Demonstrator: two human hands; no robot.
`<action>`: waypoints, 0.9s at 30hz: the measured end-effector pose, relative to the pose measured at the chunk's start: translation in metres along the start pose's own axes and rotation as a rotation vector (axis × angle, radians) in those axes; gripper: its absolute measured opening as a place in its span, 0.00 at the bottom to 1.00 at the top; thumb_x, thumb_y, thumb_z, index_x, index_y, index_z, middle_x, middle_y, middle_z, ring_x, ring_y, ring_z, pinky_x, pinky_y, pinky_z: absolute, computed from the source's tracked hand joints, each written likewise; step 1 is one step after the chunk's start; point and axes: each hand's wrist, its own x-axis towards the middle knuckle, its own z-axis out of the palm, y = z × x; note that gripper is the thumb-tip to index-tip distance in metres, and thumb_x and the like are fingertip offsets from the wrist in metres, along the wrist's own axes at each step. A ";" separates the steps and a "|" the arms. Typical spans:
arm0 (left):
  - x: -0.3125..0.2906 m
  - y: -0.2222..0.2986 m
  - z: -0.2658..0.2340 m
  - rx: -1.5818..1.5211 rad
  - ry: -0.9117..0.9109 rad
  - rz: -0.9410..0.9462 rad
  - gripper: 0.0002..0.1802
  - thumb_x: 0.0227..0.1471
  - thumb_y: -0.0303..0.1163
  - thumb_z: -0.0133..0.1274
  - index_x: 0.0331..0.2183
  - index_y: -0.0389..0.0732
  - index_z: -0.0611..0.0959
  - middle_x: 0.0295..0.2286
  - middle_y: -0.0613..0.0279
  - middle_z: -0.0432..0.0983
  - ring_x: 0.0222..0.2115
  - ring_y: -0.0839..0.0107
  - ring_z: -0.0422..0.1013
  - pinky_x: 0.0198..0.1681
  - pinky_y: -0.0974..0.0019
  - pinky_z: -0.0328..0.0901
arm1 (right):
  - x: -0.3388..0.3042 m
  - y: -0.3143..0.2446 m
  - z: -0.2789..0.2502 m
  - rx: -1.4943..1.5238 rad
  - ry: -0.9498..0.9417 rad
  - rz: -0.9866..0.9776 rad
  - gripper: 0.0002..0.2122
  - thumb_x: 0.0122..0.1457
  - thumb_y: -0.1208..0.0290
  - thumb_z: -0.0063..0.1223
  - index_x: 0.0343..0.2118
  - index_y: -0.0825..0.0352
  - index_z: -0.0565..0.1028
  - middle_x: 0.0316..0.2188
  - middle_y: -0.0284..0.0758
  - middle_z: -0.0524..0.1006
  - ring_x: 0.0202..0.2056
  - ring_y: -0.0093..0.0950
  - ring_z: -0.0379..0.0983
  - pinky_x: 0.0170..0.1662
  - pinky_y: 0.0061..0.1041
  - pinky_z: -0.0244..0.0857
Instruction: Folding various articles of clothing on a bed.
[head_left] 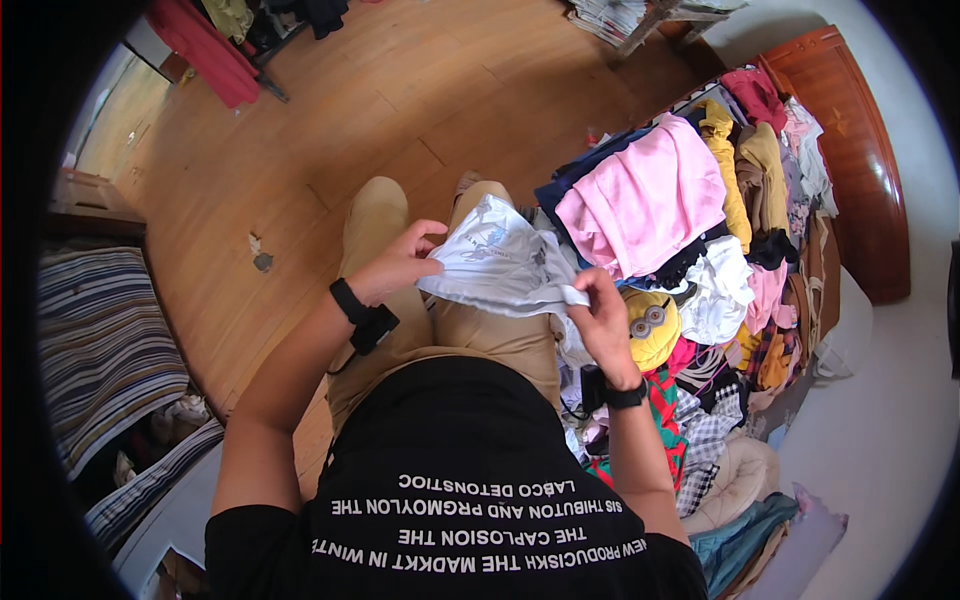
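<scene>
A white garment [495, 262] with a blue-grey print is stretched over my lap, its near edge running between my hands. It looks partly folded, so I cannot tell what kind of garment it is. My left hand [405, 262] pinches its left corner between thumb and fingers. On the other side, my right hand [604, 318] grips the right end of the near edge, close to the heap of clothes. Both wrists wear black bands with small dark devices.
A pink garment [650, 195] tops the clothes piled at my right, with a yellow plush [650, 330] bearing goggle eyes below it. A wooden headboard [840, 160] stands behind. Striped fabric [110, 340] covers something at left. A small scrap [261, 255] lies on the wooden floor [400, 90].
</scene>
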 end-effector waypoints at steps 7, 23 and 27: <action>-0.007 0.003 0.009 -0.003 -0.031 -0.051 0.31 0.55 0.26 0.55 0.59 0.40 0.65 0.42 0.61 0.73 0.42 0.75 0.69 0.42 0.69 0.65 | -0.051 0.002 -0.023 -0.195 -0.091 0.174 0.08 0.55 0.83 0.55 0.37 0.67 0.71 0.31 0.27 0.73 0.32 0.15 0.70 0.38 0.16 0.64; -0.002 0.034 0.036 -0.319 0.014 -0.158 0.30 0.62 0.46 0.53 0.59 0.42 0.66 0.44 0.64 0.71 0.42 0.76 0.69 0.38 0.70 0.68 | 0.029 -0.045 0.047 -0.008 -0.418 -0.077 0.26 0.57 0.84 0.54 0.60 0.65 0.65 0.53 0.35 0.73 0.52 0.28 0.72 0.56 0.28 0.64; -0.001 0.015 0.027 -0.103 -0.024 -0.011 0.34 0.57 0.37 0.60 0.59 0.42 0.64 0.40 0.62 0.70 0.37 0.76 0.69 0.37 0.70 0.70 | 0.017 -0.024 0.031 -0.109 -0.339 -0.044 0.27 0.54 0.81 0.59 0.59 0.65 0.67 0.51 0.37 0.73 0.52 0.30 0.72 0.58 0.29 0.63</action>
